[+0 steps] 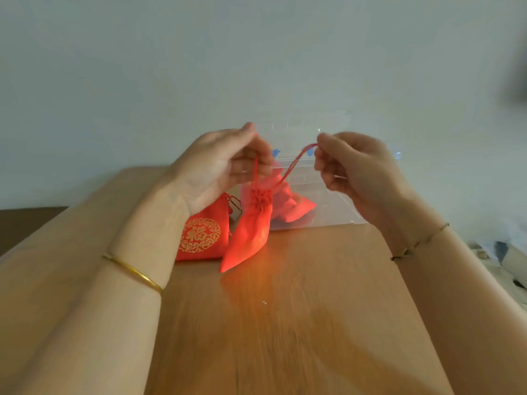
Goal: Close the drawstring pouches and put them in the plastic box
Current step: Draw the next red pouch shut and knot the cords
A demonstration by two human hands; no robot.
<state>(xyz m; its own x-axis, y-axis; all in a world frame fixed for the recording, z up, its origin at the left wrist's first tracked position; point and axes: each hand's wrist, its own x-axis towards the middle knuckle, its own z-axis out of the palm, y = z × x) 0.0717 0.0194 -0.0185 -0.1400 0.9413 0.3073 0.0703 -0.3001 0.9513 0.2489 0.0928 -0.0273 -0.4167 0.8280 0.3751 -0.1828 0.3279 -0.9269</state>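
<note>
— Two cords (291, 166) are pinched by which hands?
— One by the left hand (225, 163), one by the right hand (353, 169); the gathered pouch (248, 232) is hung below, between them.
— And the plastic box (328, 201)?
— Seen just behind both hands.

Both hands — L (225, 163), R (353, 166) — raised, fingers pinched.

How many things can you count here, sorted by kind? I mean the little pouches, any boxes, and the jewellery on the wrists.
Red pouches: 3, the hanging pouch, the gold-printed pouch lying flat, and the pouch in the box; the box may hide more.
Boxes: 1, the clear plastic box.
Bracelets: 2, the gold bangle and the thin cord bracelet.
Total: 6
</note>
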